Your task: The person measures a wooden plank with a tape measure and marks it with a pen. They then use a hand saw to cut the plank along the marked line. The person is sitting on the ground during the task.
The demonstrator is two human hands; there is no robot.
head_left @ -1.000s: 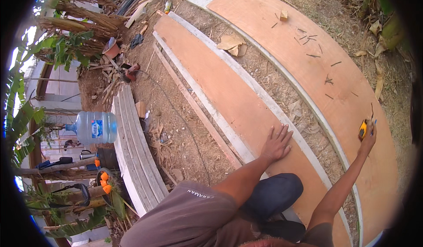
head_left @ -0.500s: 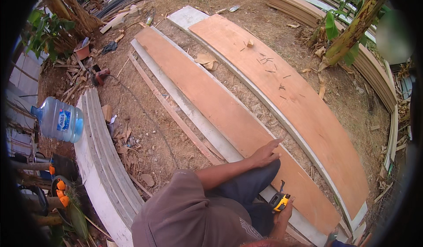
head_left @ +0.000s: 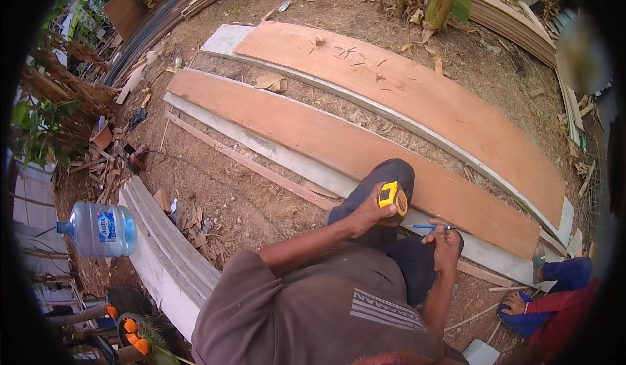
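A yellow-and-black tape measure [head_left: 391, 195] is gripped in my left hand [head_left: 369, 212], above my raised knee. My right hand [head_left: 446, 246] pinches a blue pencil [head_left: 428, 227], its point turned left toward the tape measure. Beyond my knees runs a narrow reddish-brown plywood strip [head_left: 313, 127], resting on a pale board [head_left: 261, 140]. A second, wider plywood strip [head_left: 417, 98] lies farther off, with a small wood block [head_left: 319, 40] and several dark slender pieces on top.
At lower right another person's hand [head_left: 514, 304] rests by a blue trouser leg. A large water bottle [head_left: 104, 229] lies near stacked curved boards [head_left: 163, 241] on the left. A red power tool [head_left: 137, 158] sits on the dirt. Banana trunks [head_left: 443, 0] and stacked planks [head_left: 508, 23] stand beyond.
The tape measure has passed from my right hand to my left, which was spread over my knee. A blue pencil now shows in my right hand. The view has swung, bringing another person into sight.
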